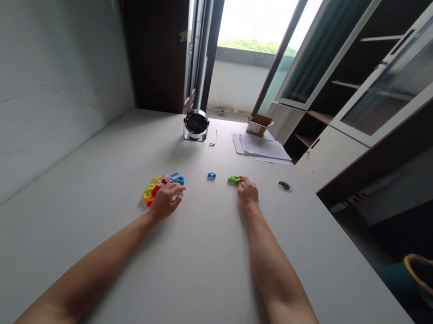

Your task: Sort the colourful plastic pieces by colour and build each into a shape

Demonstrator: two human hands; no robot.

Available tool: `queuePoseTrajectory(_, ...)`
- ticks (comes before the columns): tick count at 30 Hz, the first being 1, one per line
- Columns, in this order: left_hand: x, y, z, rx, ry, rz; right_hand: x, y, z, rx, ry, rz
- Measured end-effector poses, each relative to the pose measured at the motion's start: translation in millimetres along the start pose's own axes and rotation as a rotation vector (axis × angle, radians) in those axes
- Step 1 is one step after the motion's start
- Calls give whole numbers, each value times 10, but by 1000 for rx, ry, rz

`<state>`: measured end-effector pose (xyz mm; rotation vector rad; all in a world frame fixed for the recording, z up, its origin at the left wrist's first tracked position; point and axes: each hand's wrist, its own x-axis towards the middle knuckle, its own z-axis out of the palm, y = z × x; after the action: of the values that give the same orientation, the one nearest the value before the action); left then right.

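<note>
My left hand reaches over a loose pile of small plastic pieces that look like toy cars. Yellow pieces, a red piece, an orange piece and blue pieces show around it. Its thumb and forefinger are apart, and its other fingers partly cover the pile. Over to the right, my right hand has its fingertips closed on the right end of a green toy car, which rests on the table. Between the hands stands a single blue toy car.
A black and silver round device stands at the back of the white table, with a thin cord loop beside it. Papers and an open cardboard box lie back right. A cable hole pierces the tabletop near its right edge.
</note>
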<state>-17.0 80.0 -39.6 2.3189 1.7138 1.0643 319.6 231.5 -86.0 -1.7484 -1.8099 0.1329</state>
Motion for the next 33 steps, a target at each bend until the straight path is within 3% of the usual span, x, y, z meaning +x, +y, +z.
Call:
queuePoseTrajectory(5,6,21,-22,30,-2,-20,-7,-3,-5,17,28,-10)
queuePoseTrajectory(15,16,-22,-105,243,54,-241,-15,-114,-76,96,137,-98)
queuePoseTrajectory(21,12,-6,-79,274,21,-245,-80,-543,-177,222,118,-233)
queuePoseTrajectory(27,2,-48,-27,260,36,-186,-315,-1099,-254,304,-59,-391)
queuePoseTrajectory(33,-11,-93,-9,264,42,-143,-654,-1461,-119,347,-223,-555)
